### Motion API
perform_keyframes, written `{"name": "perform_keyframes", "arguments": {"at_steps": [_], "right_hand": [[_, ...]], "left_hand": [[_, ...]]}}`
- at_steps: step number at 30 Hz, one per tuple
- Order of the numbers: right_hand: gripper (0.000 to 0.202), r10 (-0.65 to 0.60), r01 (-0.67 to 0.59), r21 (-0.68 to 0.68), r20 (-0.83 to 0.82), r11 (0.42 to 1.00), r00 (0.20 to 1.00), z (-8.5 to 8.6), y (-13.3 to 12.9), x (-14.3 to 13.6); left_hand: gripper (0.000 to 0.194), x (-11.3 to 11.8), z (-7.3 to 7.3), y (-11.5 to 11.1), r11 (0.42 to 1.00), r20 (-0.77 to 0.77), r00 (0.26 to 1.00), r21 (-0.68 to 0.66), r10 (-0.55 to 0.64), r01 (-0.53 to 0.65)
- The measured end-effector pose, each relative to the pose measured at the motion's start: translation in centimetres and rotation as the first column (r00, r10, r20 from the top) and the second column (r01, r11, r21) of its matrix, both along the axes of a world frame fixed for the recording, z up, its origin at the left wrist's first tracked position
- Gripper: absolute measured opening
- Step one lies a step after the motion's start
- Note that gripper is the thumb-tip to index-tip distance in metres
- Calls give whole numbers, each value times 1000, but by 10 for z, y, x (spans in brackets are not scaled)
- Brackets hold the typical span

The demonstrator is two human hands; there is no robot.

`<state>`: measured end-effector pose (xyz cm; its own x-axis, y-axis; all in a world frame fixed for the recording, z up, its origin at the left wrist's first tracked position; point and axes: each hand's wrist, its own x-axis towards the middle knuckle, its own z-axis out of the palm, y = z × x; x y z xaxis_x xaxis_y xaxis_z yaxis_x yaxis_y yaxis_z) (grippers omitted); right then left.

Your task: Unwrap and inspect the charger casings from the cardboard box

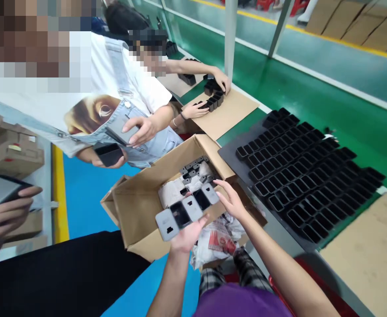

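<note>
My left hand (187, 234) holds a row of several grey plastic housings (190, 208) from below, over an open cardboard box (139, 206). Some housings show a flat face with a small dark cutout; others show a dark, hollow side. At the row's right end is my right hand (232, 200), fingers stretched and apart, the tips at or against the last housing. Inside the box lie small dark grey parts (193, 169) and white wrapping (171, 192).
Dark open housings (305, 171) stand in rows on a black sheet (234, 152) on the right table. A co-worker's hand (143, 130) holds a grey piece across the box; another person's hands (196, 110) arrange black pieces on cardboard (237, 112). A plastic bag (213, 242) lies below the box.
</note>
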<state>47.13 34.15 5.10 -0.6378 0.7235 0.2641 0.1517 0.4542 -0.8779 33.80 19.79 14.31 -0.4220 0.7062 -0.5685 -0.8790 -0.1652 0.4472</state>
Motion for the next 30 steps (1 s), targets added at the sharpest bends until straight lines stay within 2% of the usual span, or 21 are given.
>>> {"name": "perform_keyframes", "arguments": {"at_steps": [2, 4, 6, 8, 11, 13, 15, 17, 19, 20, 22, 25, 30], "right_hand": [[57, 61, -92, -124, -233, 988, 971, 39, -16, 35], [73, 101, -180, -172, -389, 969, 916, 73, -27, 70], [88, 140, -208, -144, -379, 968, 915, 102, -32, 99], [94, 165, -195, -76, -291, 978, 942, 126, -30, 121], [83, 146, -132, 83, -200, 988, 969, 154, -25, 144], [73, 97, -67, 153, -199, 986, 975, 166, -24, 156], [68, 0, 41, 169, -231, 985, 973, 171, -27, 168], [66, -135, 173, 107, -294, 979, 946, 170, -31, 177], [72, -265, 265, -55, -387, 963, 883, 165, -33, 184], [79, -305, 263, -157, -439, 952, 845, 161, -34, 186], [93, -347, 178, -342, -534, 923, 771, 156, -35, 187], [102, -349, -23, -509, -622, 860, 701, 149, -37, 185], [93, -315, -259, -572, -712, 778, 627, 143, -46, 177]], "left_hand": [[44, 27, 21, -3, 993, 21, 997, 91, -74, 71], [45, 50, 37, -3, 959, 47, 980, 220, -193, 179], [47, 68, 48, -1, 899, 47, 949, 337, -311, 278], [49, 84, 55, 1, 848, 33, 923, 409, -383, 337], [52, 104, 59, 3, 807, 30, 902, 461, -430, 369], [53, 113, 60, 3, 791, 36, 889, 474, -456, 386], [56, 118, 60, 2, 791, 34, 886, 468, -463, 395], [60, 121, 59, 0, 802, 21, 889, 443, -457, 401], [68, 120, 57, -2, 798, 2, 873, 408, -487, 444], [71, 118, 57, -3, 789, -7, 860, 396, -510, 471], [74, 114, 55, -5, 765, -29, 838, 392, -545, 511], [61, 109, 59, -6, 729, -47, 814, 417, -580, 543], [47, 113, 78, -6, 691, -45, 799, 474, -600, 546]]}}
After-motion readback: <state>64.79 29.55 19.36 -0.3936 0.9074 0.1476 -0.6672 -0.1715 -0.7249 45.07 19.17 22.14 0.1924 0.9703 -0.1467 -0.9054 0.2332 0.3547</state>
